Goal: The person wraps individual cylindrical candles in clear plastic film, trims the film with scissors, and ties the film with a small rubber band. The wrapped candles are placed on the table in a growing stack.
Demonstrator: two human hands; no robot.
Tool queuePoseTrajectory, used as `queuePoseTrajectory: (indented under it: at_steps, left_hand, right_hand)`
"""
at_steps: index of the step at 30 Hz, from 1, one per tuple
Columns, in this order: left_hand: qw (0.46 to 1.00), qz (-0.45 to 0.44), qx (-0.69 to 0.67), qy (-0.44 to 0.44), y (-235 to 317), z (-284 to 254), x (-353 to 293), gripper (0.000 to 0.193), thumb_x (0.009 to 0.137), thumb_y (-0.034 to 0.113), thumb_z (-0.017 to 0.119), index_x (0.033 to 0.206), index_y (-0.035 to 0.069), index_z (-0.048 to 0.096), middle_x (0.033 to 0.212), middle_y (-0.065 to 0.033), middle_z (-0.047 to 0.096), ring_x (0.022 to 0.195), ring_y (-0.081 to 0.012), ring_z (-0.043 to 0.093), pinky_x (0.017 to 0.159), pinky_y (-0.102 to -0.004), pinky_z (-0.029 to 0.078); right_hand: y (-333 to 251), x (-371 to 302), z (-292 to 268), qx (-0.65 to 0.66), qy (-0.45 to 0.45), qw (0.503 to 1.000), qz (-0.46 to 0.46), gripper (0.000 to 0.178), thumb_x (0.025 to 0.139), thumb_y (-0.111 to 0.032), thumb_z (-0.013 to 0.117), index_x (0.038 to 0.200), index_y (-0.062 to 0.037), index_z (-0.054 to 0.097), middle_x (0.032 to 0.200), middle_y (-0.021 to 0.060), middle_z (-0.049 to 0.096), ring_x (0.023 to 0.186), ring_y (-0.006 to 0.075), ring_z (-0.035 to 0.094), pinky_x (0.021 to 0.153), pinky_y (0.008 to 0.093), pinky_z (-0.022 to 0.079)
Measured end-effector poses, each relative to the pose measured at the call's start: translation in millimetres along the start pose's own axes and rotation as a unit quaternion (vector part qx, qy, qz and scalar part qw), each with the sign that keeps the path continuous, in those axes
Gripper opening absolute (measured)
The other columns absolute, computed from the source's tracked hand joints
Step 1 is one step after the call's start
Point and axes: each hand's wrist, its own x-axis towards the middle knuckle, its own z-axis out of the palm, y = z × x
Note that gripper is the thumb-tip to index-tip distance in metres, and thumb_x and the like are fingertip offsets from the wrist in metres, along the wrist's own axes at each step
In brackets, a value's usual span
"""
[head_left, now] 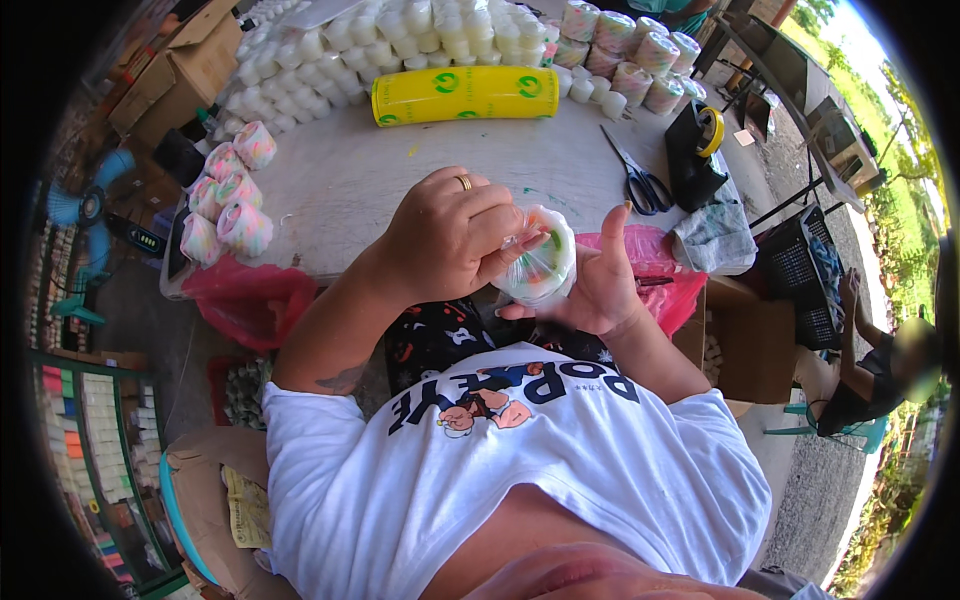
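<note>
In front of my chest is a round white piece with pastel patches [540, 268], wrapped in clear film; its exact kind I cannot make out. My left hand [455, 235] is closed, pinching the gathered film at the piece's face. From the other side my right hand [603, 283] supports the piece on its fingers, thumb raised and apart from it. Beyond the hands lies a thick yellow roll of film [465, 95] across the table. Similar film-wrapped pastel pieces [243, 228] sit grouped on the left of the table.
Stacked white cups [440, 35] line the table's [330, 170] far side, with wrapped pastel stacks [655, 50] beside them. Scissors [640, 175], a black tape dispenser [697, 155] and a cloth [715, 238] lie right. Pink plastic bags [255, 300] hang at the near edge. Another person [870, 370] sits far right.
</note>
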Motion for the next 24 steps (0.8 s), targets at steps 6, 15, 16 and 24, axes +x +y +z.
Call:
queuePoseTrajectory:
  at_steps: [6, 15, 16, 24]
  left_hand:
    - [0.999, -0.026, -0.024, -0.006, -3, -9, 4, 0.018, 0.079, 0.019, 0.067, 0.072, 0.008, 0.055, 0.074, -0.0052, 0.056, 0.062, -0.0236, 0.055, 0.06, -0.0355, 0.043]
    - [0.999, 0.022, -0.018, -0.045, -13, 2, 2, 0.017, 0.075, 0.017, 0.069, 0.072, 0.006, 0.056, 0.073, -0.0077, 0.054, 0.065, -0.0265, 0.052, 0.063, -0.037, 0.042]
    - [0.998, 0.035, -0.029, -0.043, -14, 5, 2, 0.018, 0.075, 0.017, 0.07, 0.072, 0.006, 0.056, 0.072, -0.0074, 0.053, 0.065, -0.0261, 0.052, 0.063, -0.037, 0.042]
    - [0.998, -0.015, -0.044, -0.05, -21, 12, 2, 0.014, 0.078, 0.013, 0.067, 0.072, 0.006, 0.057, 0.068, -0.0068, 0.051, 0.062, -0.0276, 0.05, 0.061, -0.0376, 0.04]
  right_hand:
    - [17, 16, -59, 0.047, -0.268, 0.957, -0.105, 0.067, 0.092, -0.056, 0.039, 0.141, -0.0112, 0.029, 0.136, 0.0138, 0.041, 0.107, 0.0293, 0.056, 0.07, 0.0369, 0.054]
    - [7, 14, -39, 0.112, -0.181, 0.977, -0.02, 0.1, 0.074, -0.085, 0.022, 0.138, -0.0099, 0.036, 0.119, 0.0178, 0.055, 0.11, 0.0315, 0.056, 0.074, 0.0443, 0.054]
    - [5, 23, -63, 0.124, -0.306, 0.944, 0.031, 0.102, 0.073, -0.086, 0.023, 0.14, -0.0103, 0.033, 0.124, 0.017, 0.053, 0.117, 0.0316, 0.053, 0.08, 0.0453, 0.054]
    - [22, 17, -59, 0.026, -0.118, 0.989, -0.086, 0.096, 0.078, -0.081, 0.026, 0.143, -0.0109, 0.023, 0.127, 0.0185, 0.048, 0.109, 0.031, 0.057, 0.071, 0.0406, 0.056]
